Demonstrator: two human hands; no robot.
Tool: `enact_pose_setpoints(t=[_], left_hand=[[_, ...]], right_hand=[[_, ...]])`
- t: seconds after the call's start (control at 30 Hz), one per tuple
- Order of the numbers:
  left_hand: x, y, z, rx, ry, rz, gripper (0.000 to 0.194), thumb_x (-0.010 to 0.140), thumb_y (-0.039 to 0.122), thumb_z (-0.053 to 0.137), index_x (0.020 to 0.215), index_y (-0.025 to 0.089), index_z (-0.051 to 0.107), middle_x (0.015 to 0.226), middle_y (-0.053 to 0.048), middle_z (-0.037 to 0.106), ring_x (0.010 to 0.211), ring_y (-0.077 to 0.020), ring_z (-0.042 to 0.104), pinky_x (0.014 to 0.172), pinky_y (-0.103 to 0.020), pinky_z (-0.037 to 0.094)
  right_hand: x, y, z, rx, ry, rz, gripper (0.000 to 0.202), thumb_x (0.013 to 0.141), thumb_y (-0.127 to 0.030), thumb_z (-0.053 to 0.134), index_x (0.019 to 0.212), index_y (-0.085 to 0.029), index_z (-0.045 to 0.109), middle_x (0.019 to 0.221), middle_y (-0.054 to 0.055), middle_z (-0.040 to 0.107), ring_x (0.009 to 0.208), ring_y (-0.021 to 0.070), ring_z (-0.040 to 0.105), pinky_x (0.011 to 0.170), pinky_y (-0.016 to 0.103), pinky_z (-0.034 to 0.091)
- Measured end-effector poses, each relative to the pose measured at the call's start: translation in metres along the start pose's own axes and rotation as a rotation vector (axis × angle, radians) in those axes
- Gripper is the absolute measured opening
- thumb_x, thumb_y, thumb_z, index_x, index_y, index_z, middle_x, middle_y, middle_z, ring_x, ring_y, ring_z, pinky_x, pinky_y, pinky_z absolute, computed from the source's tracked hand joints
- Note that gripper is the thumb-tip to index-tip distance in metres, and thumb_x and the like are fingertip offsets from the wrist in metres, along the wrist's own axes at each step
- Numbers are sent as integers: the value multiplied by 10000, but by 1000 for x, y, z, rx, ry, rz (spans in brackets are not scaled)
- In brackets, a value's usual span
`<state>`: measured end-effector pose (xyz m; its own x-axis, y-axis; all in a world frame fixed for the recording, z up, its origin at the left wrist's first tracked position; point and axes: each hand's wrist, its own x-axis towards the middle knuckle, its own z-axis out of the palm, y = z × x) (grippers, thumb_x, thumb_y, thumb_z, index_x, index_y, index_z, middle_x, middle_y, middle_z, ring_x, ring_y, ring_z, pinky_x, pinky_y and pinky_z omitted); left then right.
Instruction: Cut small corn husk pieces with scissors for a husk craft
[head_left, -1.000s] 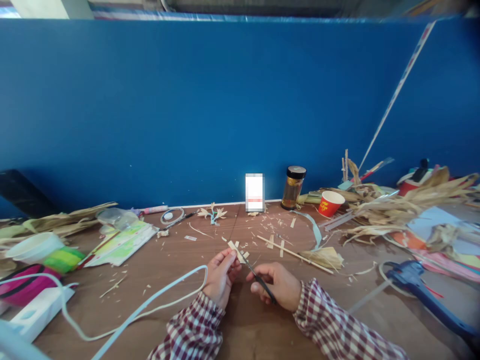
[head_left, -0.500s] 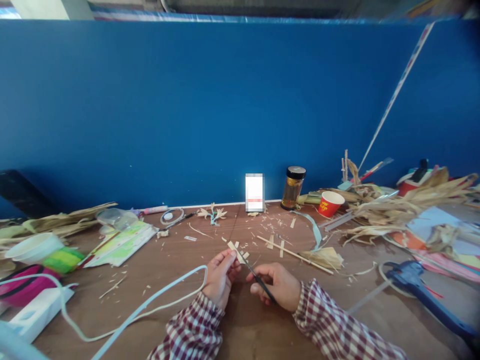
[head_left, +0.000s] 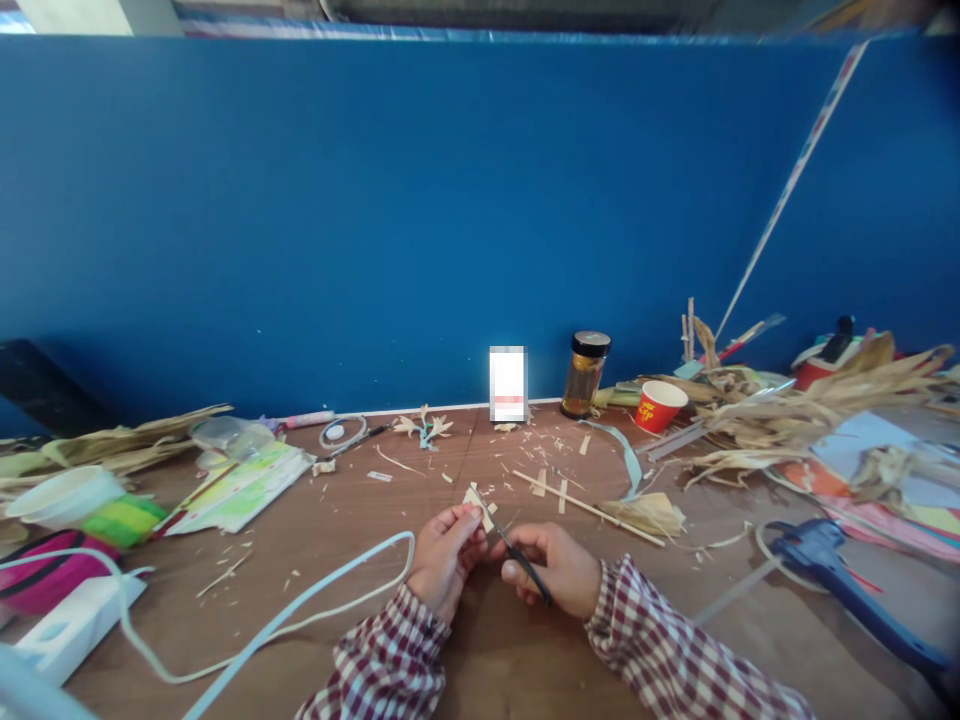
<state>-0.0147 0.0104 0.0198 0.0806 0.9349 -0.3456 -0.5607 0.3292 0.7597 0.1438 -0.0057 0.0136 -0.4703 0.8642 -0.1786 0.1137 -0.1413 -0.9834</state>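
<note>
My left hand (head_left: 450, 555) has its thumb and fingers pinched on a small pale strip of dried corn husk (head_left: 481, 513). Only the strip's upper part shows; the fingers cover the rest. Dark-handled scissors (head_left: 529, 570) sit in my right hand (head_left: 556, 568), fingers wrapped round the handles. Their thin blades point up and left, right beside the strip; whether they touch it I cannot tell. Just beyond the fingertips lie small pale husk scraps. A thin stick (head_left: 592, 510) and a husk piece (head_left: 651, 514) rest on the table farther right.
Behind the table rises a blue partition (head_left: 450, 220). A lidded jar (head_left: 585, 375), a red paper cup (head_left: 660, 407) and heaped dry husks (head_left: 780, 425) stand right; a blue glue gun (head_left: 847, 575) lies nearer. At left are a white cable (head_left: 300, 605), power strip (head_left: 75, 630) and white bowl (head_left: 67, 492).
My left fingertips have shifted slightly right, closer to the scissors, and less of the strip sticks out above them. My right hand has stayed nearly in place with the scissors.
</note>
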Motion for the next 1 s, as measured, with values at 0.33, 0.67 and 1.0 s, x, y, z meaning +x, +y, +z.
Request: enact_pose_setpoints(t=[0.33, 0.67, 1.0], left_hand=[[-1, 0, 1, 8, -13, -5, 184, 580, 188, 754, 676, 99, 626, 511, 3, 586, 446, -64, 541, 446, -145, 484], [-2, 1, 2, 15, -9, -6, 184, 581, 190, 751, 667, 102, 614, 508, 8, 577, 442, -63, 534, 443, -146, 481], [-4, 2, 3, 19, -8, -7, 176, 586, 182, 745, 662, 106, 606, 501, 15, 566, 440, -62, 530, 449, -147, 476]], right_hand=[[0, 3, 0, -6, 14, -8, 380, 671, -433, 647, 906, -141, 584, 530, -44, 524, 447, 71, 487, 436, 179, 401], [0, 0, 2, -7, 36, 18, 402, 643, -448, 660, 884, -134, 591, 506, -54, 513, 428, 70, 470, 425, 184, 395], [-1, -1, 1, -15, 34, 24, 354, 662, -418, 654, 877, -143, 594, 509, -54, 513, 427, 61, 470, 417, 168, 391]])
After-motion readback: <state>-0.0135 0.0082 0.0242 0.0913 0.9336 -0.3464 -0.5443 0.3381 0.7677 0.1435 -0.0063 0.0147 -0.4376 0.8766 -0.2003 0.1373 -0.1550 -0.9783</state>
